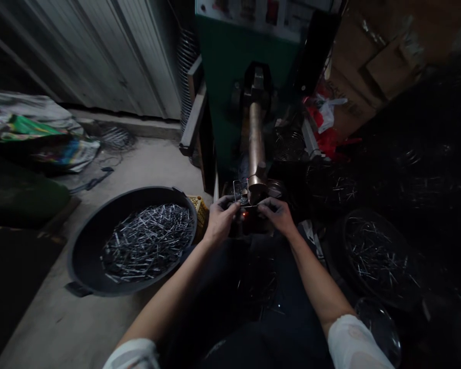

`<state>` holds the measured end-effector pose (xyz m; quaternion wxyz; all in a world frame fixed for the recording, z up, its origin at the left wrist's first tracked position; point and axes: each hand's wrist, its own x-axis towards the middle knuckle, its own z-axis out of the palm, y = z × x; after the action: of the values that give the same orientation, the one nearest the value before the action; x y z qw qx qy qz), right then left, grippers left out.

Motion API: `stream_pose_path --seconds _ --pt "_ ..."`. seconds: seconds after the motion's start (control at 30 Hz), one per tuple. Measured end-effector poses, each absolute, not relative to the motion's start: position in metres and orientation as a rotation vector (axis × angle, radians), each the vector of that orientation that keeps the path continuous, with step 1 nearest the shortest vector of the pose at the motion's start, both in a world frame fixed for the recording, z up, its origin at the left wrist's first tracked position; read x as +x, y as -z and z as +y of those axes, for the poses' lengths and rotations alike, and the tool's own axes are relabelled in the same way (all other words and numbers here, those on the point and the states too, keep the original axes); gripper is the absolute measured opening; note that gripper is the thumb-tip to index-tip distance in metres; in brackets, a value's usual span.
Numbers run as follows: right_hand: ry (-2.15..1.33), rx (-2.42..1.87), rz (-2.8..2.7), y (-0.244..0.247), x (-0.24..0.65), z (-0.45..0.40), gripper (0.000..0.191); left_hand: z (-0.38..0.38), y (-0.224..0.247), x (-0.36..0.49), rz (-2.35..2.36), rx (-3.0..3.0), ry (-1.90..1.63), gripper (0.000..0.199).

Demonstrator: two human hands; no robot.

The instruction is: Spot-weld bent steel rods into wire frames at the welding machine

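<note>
Both my hands are at the tip of a copper-coloured machine arm (255, 138) that reaches out from a green machine (218, 66). My left hand (223, 218) is closed in a pinch on a thin bent wire piece (234, 190), whose angled end stands up beside the arm's tip. My right hand (276, 212) pinches the right end of a thin, straight stretch of metal wire (249, 206) just below the tip. Whether this stretch and the bent piece are one wire, I cannot tell. A small orange glow (244, 214) shows between my hands.
A black tub (77, 256) with many short metal wires stands on the left, a yellow crate (200, 210) behind it. Another dark container (343, 251) with wires is at right. A metal bracket (194, 120) juts out left of the machine; cardboard boxes (357, 77) lean behind.
</note>
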<state>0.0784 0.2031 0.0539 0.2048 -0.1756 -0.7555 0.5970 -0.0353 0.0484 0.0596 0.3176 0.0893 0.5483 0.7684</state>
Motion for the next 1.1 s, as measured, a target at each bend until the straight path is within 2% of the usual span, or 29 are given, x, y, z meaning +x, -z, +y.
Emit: stream_pose_path --seconds 0.2,0.57,0.77,0.93,1.0,1.07,1.1 --pt "-1.672 -0.472 -2.073 -0.056 0.071 0.203 0.031 0.053 -0.054 -0.04 1.386 0.227 -2.038 0.042" --pt "-1.692 -0.566 -2.075 -0.048 0.096 0.203 0.031 0.054 -0.056 -0.038 1.458 0.236 -2.08 0.034" --pt "-1.426 -0.784 -2.104 -0.03 0.199 0.225 0.024 -0.008 -0.039 -0.048 1.499 0.013 -2.154 0.035" --pt "-1.225 -1.159 -1.838 -0.003 0.315 0.249 0.019 -0.079 -0.009 -0.062 1.634 -0.506 -2.334 0.016" --pt "-1.165 -1.229 -1.775 0.007 0.354 0.256 0.016 -0.087 -0.006 -0.044 1.774 -0.417 -2.228 0.026" --pt "-1.142 -1.23 -1.763 0.014 0.386 0.261 0.014 -0.078 -0.008 -0.013 1.967 0.0 -1.945 0.037" --pt "-1.149 -1.208 -1.784 0.016 0.4 0.264 0.014 -0.07 -0.009 0.005 2.03 0.305 -1.74 0.036"
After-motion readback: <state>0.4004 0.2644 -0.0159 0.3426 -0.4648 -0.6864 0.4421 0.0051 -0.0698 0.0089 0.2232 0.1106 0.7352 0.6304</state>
